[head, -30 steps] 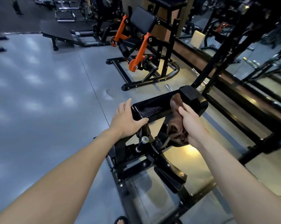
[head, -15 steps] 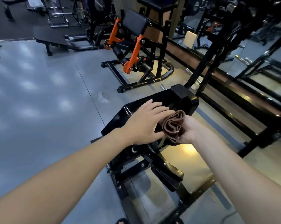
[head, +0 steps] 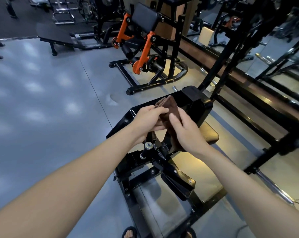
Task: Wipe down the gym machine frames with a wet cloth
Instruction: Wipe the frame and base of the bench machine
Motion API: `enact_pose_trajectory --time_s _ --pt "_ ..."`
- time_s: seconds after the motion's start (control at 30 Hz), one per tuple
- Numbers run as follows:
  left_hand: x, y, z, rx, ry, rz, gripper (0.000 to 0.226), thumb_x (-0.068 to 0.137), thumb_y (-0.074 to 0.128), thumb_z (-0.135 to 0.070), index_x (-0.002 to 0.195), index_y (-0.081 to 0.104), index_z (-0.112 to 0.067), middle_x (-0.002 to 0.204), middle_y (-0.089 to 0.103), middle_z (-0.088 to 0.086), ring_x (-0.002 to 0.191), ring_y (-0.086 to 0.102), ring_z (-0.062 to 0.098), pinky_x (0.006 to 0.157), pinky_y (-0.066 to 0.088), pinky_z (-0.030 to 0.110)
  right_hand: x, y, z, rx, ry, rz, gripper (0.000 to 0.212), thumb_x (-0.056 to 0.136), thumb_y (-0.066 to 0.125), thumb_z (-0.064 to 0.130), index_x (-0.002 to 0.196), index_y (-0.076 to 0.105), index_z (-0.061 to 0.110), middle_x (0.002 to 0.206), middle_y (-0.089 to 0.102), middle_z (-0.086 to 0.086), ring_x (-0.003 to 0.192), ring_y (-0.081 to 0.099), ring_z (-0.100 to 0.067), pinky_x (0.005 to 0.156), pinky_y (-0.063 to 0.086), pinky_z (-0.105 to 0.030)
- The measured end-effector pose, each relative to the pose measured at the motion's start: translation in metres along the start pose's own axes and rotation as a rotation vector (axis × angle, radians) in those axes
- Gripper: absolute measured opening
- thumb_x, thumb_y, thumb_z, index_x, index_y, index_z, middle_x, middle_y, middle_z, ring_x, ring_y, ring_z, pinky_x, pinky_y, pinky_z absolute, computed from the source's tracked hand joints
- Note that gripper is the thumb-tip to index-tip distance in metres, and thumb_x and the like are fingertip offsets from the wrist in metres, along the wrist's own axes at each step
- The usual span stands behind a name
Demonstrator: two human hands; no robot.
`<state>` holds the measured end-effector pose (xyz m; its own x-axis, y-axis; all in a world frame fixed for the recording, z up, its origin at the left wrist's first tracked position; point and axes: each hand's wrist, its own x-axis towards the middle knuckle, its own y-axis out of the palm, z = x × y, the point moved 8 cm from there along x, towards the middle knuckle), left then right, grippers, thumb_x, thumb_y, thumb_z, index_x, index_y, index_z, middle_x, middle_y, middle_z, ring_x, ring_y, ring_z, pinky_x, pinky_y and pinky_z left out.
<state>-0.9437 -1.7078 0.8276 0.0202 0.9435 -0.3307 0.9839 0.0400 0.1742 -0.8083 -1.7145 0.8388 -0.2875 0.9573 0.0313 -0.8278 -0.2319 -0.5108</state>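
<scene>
I had both hands up over the black machine frame (head: 195,103), left hand (head: 148,121) and right hand (head: 188,133) each pinching the brown cloth (head: 169,107) between them, likely refolding it for a fresh face, clear of the metal.
</scene>
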Motion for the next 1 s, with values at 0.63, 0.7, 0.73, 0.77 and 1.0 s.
enact_pose_trajectory --time_s 0.63,0.7,0.73,0.77,1.0 --pt "0.024 -0.107 0.038 1.032 0.240 -0.346 0.074 0.069 0.071 -0.058 0.133 0.043 -0.031 0.115 0.049 -0.008 0.116 0.049 0.022 0.087 0.050 0.042 0.046 0.090 0.032 -0.870 -0.265 -0.169 0.048 0.107 0.035 0.049 0.144 0.056 0.027 0.135 0.054 0.004 0.099 0.047 -0.026 0.060 0.050 -0.035" --pt "0.024 -0.109 0.037 1.008 0.235 -0.335 0.078 0.064 0.070 -0.065 0.130 0.046 -0.031 0.113 0.046 -0.011 0.115 0.047 0.018 0.087 0.049 0.041 0.046 0.088 0.034 -0.944 -0.369 -0.135 0.045 0.106 0.041 0.047 0.143 0.058 0.028 0.136 0.058 0.006 0.095 0.048 -0.024 0.061 0.051 -0.036" --pt "0.025 -0.110 0.038 0.994 0.233 -0.328 0.082 0.063 0.074 -0.068 0.131 0.046 -0.031 0.115 0.046 -0.012 0.115 0.046 0.015 0.089 0.048 0.040 0.055 0.073 0.026 -0.963 -0.358 -0.135 0.044 0.106 0.041 0.045 0.144 0.057 0.030 0.139 0.058 0.008 0.096 0.049 -0.022 0.068 0.052 -0.038" --pt "0.025 -0.110 0.038 0.989 0.240 -0.324 0.085 0.063 0.078 -0.069 0.132 0.045 -0.032 0.118 0.046 -0.012 0.116 0.045 0.015 0.092 0.048 0.040 0.065 0.054 0.015 -0.961 -0.288 -0.158 0.043 0.108 0.039 0.044 0.146 0.054 0.031 0.144 0.057 0.009 0.100 0.048 -0.021 0.076 0.052 -0.038" --pt "0.029 -0.108 0.041 1.039 0.264 -0.340 0.083 0.070 0.077 -0.065 0.137 0.041 -0.031 0.122 0.044 -0.008 0.112 0.042 0.020 0.086 0.045 0.038 0.061 0.056 0.016 -0.757 -0.118 -0.355 0.042 0.107 0.036 0.048 0.136 0.062 0.031 0.133 0.065 0.006 0.092 0.044 -0.023 0.080 0.049 -0.042"
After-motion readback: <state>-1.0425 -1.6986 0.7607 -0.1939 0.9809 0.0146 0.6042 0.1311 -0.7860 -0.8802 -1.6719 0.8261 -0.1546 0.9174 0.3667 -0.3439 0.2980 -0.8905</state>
